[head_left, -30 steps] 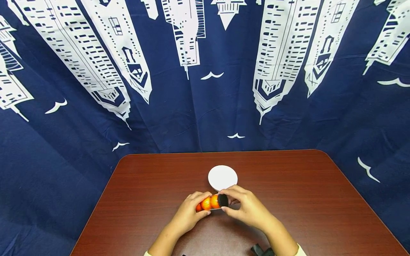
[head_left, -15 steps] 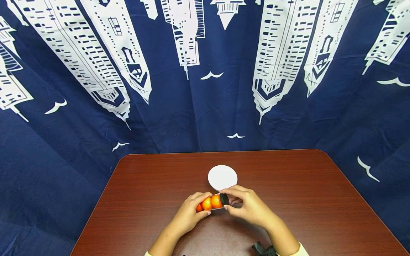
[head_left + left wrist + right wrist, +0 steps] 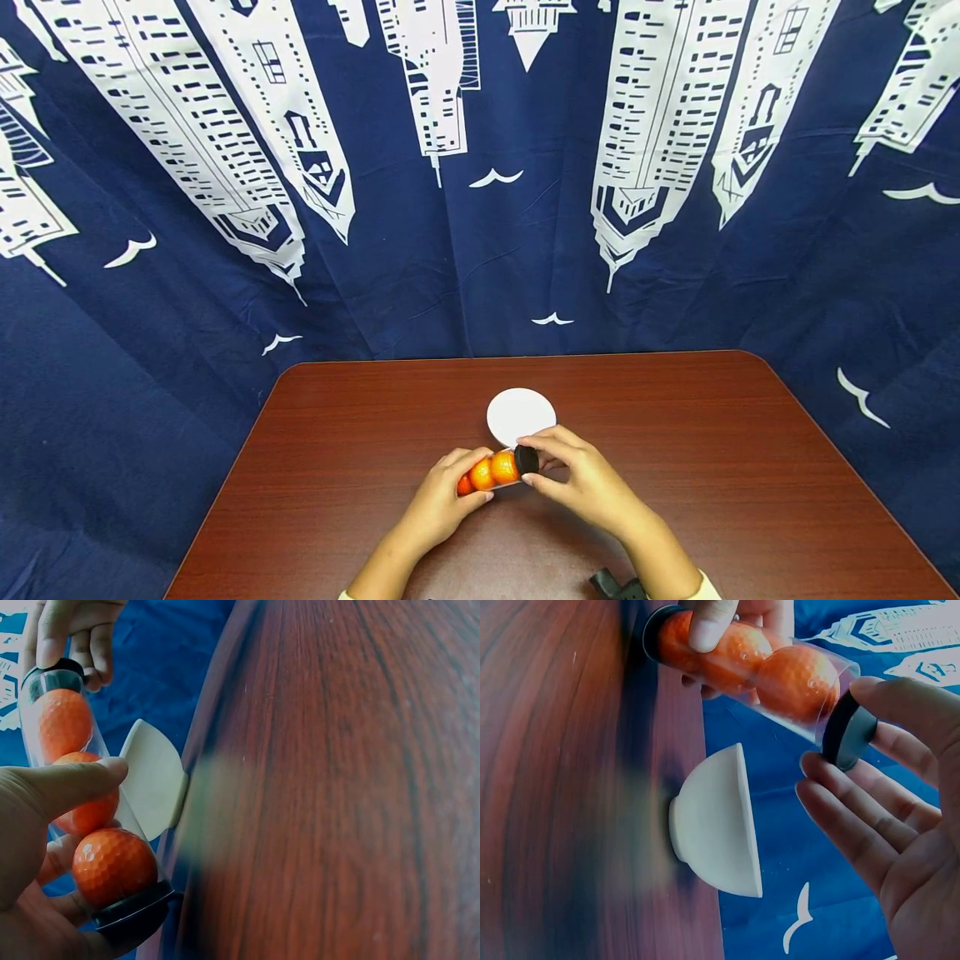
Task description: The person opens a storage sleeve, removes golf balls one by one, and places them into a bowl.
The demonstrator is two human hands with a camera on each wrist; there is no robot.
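Observation:
A clear plastic tube (image 3: 492, 471) lies between my hands above the table, holding three orange golf balls (image 3: 115, 868) in a row. My left hand (image 3: 442, 496) grips it around the middle, thumb over the side. With thumb and fingertips, my right hand (image 3: 585, 479) pinches the black cap (image 3: 849, 733) at the tube's right end. That end is tilted up a little, and the cap sits right at its rim. A second black cap (image 3: 135, 915) covers the other end, which my left hand hides in the head view.
A white bowl (image 3: 521, 415) stands upright on the brown wooden table (image 3: 360, 433), just beyond the hands. Near my right forearm is a black object (image 3: 617, 585) at the bottom edge. A blue cloth (image 3: 480, 267) with white buildings hangs behind.
The tube's right end has risen slightly, along with my right hand. The right fingers have shifted around the cap, and its face has turned. The left hand has barely moved.

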